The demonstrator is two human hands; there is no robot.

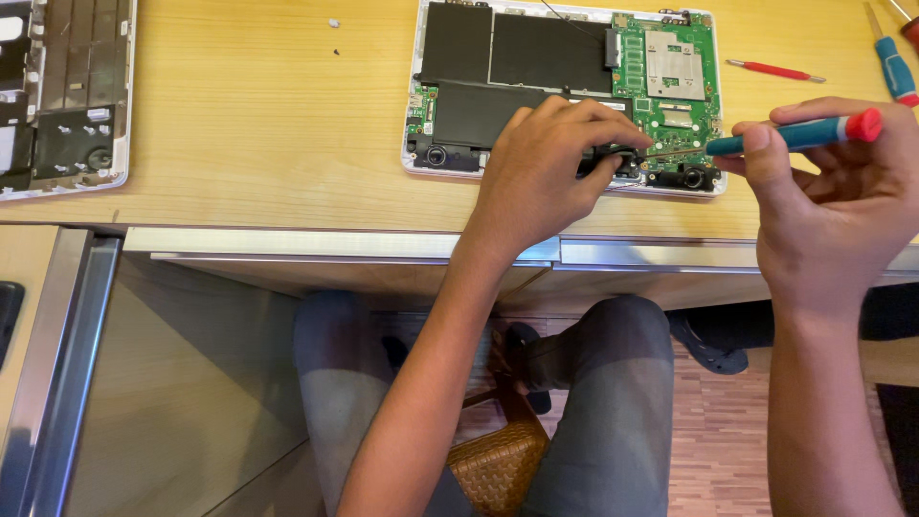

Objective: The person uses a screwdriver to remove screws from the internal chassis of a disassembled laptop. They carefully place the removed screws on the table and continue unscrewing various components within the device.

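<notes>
Here, the right hand (833,206) has its fingers (766,158) pinched around a teal-handled, red-capped screwdriver (799,134), tip on the green circuit board (670,91). The left hand (546,177) presses curled fingers (598,120) onto the opened white laptop base (565,91), which lies on the wooden desk (268,124).

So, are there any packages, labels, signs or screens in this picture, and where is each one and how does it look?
No packages, signs or screens show.
Small white rectangular label: on the flat black battery panels inside the opened white laptop base, beside the green circuit board, above the left hand; print too small to tell.
The right hand holds a teal-handled, red-capped screwdriver, with no label visible.
</notes>
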